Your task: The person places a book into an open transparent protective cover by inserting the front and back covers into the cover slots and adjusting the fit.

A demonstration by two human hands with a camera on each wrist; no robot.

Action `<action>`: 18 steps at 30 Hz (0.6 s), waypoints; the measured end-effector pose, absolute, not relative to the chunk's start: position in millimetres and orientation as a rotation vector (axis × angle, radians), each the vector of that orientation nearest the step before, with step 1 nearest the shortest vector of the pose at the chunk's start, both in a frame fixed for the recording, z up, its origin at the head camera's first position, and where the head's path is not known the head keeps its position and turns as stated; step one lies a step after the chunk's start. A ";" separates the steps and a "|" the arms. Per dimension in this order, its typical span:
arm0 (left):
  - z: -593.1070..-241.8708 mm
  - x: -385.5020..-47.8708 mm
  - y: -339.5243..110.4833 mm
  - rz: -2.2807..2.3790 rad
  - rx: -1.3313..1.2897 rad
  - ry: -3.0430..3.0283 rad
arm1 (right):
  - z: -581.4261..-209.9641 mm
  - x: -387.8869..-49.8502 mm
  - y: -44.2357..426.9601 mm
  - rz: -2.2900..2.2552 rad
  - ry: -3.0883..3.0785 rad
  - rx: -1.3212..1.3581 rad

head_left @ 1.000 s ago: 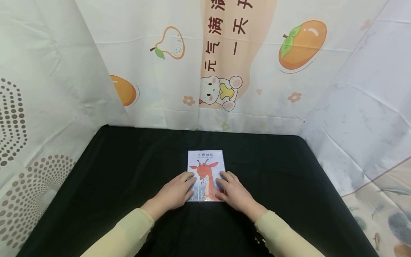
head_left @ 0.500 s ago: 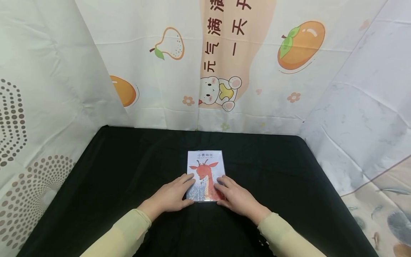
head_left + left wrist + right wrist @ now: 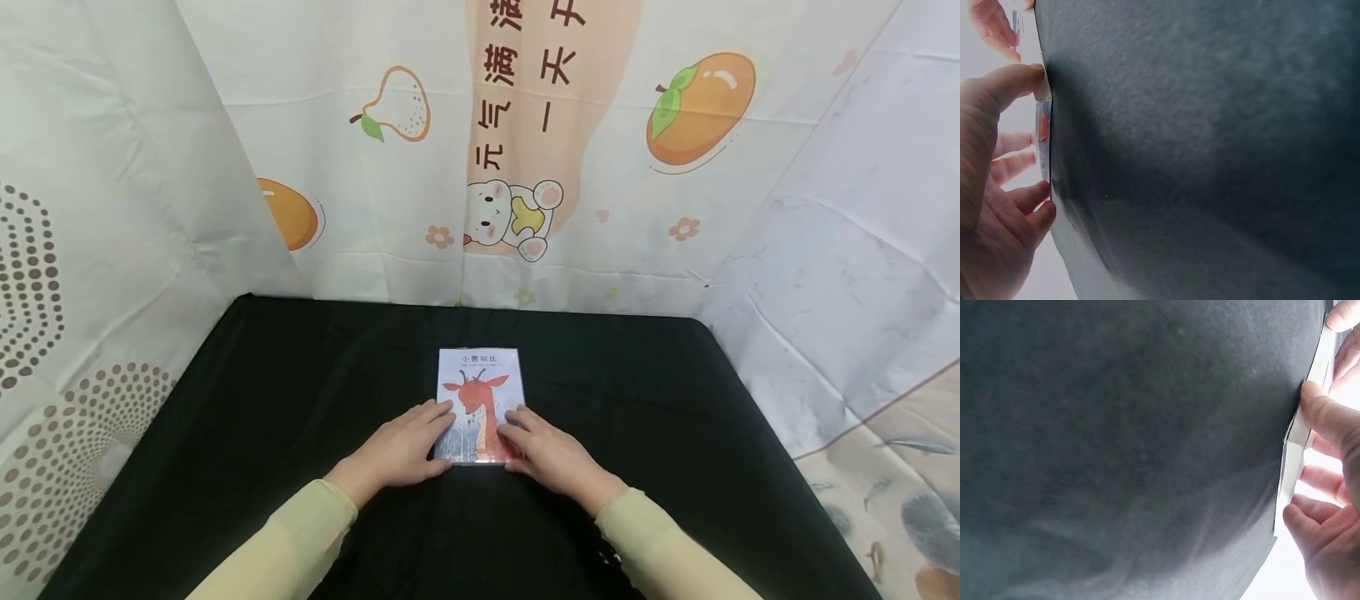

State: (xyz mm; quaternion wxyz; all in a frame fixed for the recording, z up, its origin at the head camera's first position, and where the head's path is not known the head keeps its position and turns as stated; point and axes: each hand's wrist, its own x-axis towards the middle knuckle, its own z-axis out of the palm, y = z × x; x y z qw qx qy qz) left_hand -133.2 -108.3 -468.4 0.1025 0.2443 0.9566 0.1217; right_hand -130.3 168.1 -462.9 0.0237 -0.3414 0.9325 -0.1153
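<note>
A picture book (image 3: 474,417) with a red deer on its pale cover lies flat near the middle of the black table. At its left side my left hand (image 3: 397,447) rests with fingertips over the cover and thumb against the near edge. Mirroring it, my right hand (image 3: 558,454) touches the right side, its thumb also at the near edge. In the left wrist view the book's edge (image 3: 1044,122) shows thin beside the thumb and loosely bent fingers. Pale page edges (image 3: 1300,428) appear under the thumb in the right wrist view.
Black cloth (image 3: 315,375) covers the table. A printed white curtain (image 3: 360,208) hangs behind it, with more curtains at left (image 3: 150,275) and right (image 3: 832,275). A small shiny item (image 3: 609,557), too dim to identify, shows beside the right sleeve.
Both thumbs have moved off the cover to the near edge. The book has shifted slightly away, toward the back of the table, with the hands following.
</note>
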 end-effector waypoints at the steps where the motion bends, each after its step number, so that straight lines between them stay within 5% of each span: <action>1: -468.5 -134.4 -108.2 0.356 0.719 2.825 | -462.9 -131.6 167.7 -0.360 2.885 -1.048; 18: -469.8 -143.9 -107.8 0.346 0.718 2.828 | -465.0 -141.4 167.2 -0.412 2.864 -1.015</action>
